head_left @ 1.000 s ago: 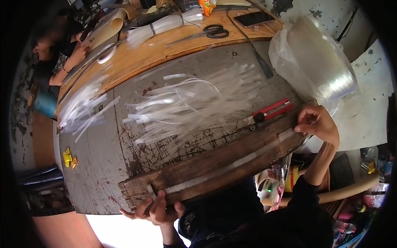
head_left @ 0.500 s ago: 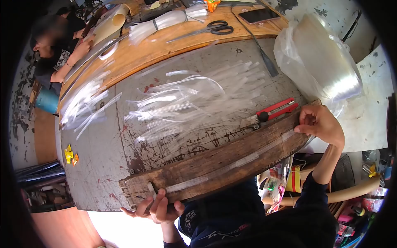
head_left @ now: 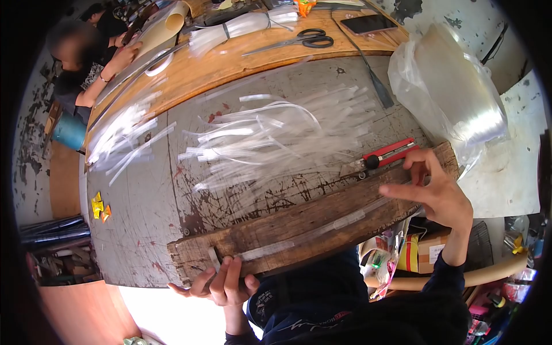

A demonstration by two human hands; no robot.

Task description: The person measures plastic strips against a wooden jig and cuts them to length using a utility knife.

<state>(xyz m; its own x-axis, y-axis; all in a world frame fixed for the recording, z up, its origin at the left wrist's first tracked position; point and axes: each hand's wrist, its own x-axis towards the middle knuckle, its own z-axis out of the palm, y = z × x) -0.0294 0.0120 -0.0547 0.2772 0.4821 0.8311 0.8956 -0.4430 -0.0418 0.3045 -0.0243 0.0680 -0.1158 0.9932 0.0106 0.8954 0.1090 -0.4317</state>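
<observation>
A worn wooden board (head_left: 264, 230) lies along the near edge of the grey table, with a clear flat strip (head_left: 305, 234) lengthwise on it. At the board's left end, the fingers of my left hand (head_left: 227, 284) are bent around its near edge, beside a small metal piece (head_left: 214, 259). My right hand (head_left: 440, 192) hovers over the right end, thumb and fingers apart, nothing visible between them. Just behind the board lies a red cutter (head_left: 397, 151). Many clear strips (head_left: 276, 135) are spread across the middle of the table.
More strips (head_left: 123, 135) lie at the left, near yellow wrappers (head_left: 98, 205). Scissors (head_left: 305, 40), a tied bundle (head_left: 241, 29) and a phone (head_left: 368, 23) rest on the wooden surface behind. A plastic-wrapped roll (head_left: 454, 86) stands at right. A co-worker (head_left: 86, 63) is at far left.
My right hand has opened and moved left from the board's right end, its thumb and fingers now apart. My left hand keeps its place on the board. The view has shifted slightly.
</observation>
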